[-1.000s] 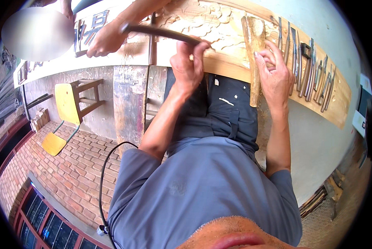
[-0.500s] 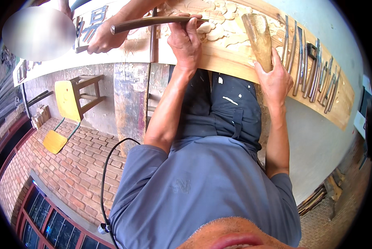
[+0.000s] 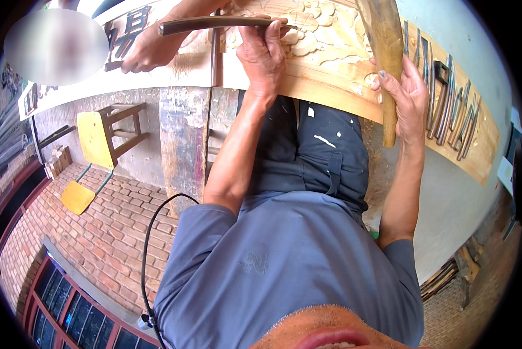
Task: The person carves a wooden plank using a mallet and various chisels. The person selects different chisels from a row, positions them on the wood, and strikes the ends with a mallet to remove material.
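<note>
My left hand (image 3: 262, 64) is closed around a carving chisel (image 3: 208, 23) with a long dark handle. The handle reaches out to the left, and the thin metal blade points right over a carved wooden panel (image 3: 314, 43) with raised leaf-like shapes. On the right, my right hand (image 3: 411, 102) grips a worn wooden mallet (image 3: 384, 35), thumb on the near side of its shaft. The mallet's broad head points away from me, past the panel's right part, and its narrow end hangs below the panel's near edge.
Several chisels (image 3: 447, 99) lie in a row on a board at the right. Another person's hand (image 3: 147, 51) works at the left over a pale panel with dark lettering. A yellow chair (image 3: 95, 139) stands on the brick floor (image 3: 121, 227). A black cable (image 3: 146, 256) hangs at my left side.
My right hand has shifted right and the mallet has swung more upright, its narrow end now showing below my palm. The left hand and chisel have barely moved.
</note>
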Tool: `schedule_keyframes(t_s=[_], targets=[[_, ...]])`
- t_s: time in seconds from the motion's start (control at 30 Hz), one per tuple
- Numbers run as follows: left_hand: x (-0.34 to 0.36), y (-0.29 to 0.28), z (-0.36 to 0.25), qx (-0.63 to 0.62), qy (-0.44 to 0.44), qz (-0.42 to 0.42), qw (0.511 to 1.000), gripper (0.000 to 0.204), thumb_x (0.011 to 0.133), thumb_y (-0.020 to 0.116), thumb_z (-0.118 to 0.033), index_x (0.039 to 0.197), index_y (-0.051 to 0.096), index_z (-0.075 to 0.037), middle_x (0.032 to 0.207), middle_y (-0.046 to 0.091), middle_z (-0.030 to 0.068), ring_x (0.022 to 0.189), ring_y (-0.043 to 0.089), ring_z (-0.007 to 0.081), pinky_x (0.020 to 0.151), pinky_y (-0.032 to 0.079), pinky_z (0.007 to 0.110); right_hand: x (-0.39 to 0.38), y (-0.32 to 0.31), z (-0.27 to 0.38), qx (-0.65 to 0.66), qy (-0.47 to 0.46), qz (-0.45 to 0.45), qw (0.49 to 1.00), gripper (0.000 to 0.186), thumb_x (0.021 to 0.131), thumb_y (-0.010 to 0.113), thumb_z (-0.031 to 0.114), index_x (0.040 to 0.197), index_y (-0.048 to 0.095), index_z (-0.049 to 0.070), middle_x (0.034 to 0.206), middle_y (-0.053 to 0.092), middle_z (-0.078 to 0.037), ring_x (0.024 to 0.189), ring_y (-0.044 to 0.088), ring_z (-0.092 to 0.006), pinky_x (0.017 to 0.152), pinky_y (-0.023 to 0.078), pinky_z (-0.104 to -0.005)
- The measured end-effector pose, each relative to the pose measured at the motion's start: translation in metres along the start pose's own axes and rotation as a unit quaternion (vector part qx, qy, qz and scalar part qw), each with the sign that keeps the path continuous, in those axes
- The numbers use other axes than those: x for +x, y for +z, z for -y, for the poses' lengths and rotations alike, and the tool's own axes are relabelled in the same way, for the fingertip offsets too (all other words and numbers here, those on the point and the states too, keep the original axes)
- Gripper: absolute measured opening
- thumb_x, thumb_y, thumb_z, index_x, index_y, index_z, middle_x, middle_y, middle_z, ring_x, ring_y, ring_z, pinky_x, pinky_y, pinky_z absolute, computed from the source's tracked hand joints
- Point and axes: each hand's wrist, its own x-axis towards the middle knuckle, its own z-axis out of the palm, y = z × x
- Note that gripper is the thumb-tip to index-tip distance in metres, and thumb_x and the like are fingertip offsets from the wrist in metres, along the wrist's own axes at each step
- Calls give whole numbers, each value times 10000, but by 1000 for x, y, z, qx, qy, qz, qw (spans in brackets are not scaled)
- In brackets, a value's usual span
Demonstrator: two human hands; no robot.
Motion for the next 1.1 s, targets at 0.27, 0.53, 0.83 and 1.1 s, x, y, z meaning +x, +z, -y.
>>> schedule_keyframes(t_s=[0.27, 0.53, 0.83, 1.1], targets=[[5, 0, -3, 14, -6, 3, 1000, 200, 1104, 655, -95, 1210, 499, -28, 922, 803, 142, 866, 833, 233, 726, 660, 338, 10, 23, 39, -227, -58, 14, 972, 291, 951, 823, 164, 1157, 712, -9, 868, 707, -19, 722, 608, -80, 685, 488, -262], [7, 3, 0, -10, 13, -15, 1000, 199, 1098, 665, -90, 1208, 513, -24, 905, 794, 128, 853, 827, 214, 728, 669, 333, 21, 28, 47, -249, -100, 11, 963, 248, 952, 784, 144, 1138, 729, -10, 961, 759, -45, 818, 689, -103, 803, 558, -287], [1, 1, -2, -71, -116, -7, 991, 129, 1111, 659, -107, 1159, 597, -5, 974, 776, 107, 862, 773, 170, 759, 668, 323, 20, 39, 52, -264, -145, 45, 952, 270, 918, 751, 95, 1177, 751, 19, 1075, 794, -35, 973, 725, -127, 943, 557, -324], [-5, 14, 19, -207, -80, 12, 975, 166, 1107, 656, -86, 1266, 610, -77, 1084, 757, 150, 910, 755, 164, 703, 668, 303, 35, 69, 93, -403, -311, -32, 860, 317, 922, 807, 170, 1171, 730, -11, 963, 792, -199, 937, 802, -288, 813, 627, -397]])
